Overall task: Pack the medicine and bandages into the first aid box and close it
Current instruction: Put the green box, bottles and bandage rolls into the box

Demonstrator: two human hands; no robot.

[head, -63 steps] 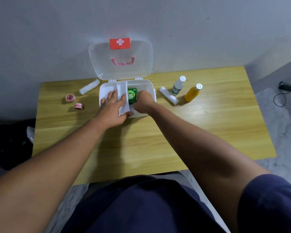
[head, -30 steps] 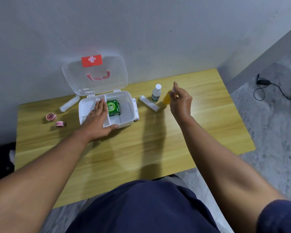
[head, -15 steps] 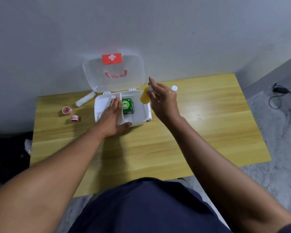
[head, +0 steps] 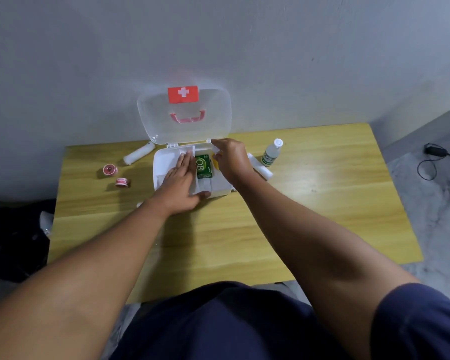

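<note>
Yellow bottle (head: 215, 163) now inside the box (head: 164, 162), right compartment, beside green pack (head: 204, 166). A sec ago it stood on the table (head: 309, 203) w/ the others. Your right hand (head: 231, 158) is closed round it, lowering it in. Left hand (head: 181, 183) lies flat, fingers spread, pinning the box, holding nothing. Lid (head: 185, 114) up. Still out: white bottle (head: 271, 153), 2 bandage rolls (head: 138, 153) (head: 260, 167), 2 tapes (head: 110, 169) (head: 122, 181). Roughly 2 of 7 packed.

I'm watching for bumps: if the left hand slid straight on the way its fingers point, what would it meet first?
Probably the back wall of the first aid box, then the open lid. The left hand lies flat over the box, fingers pointing that way; depth is unclear.
</note>
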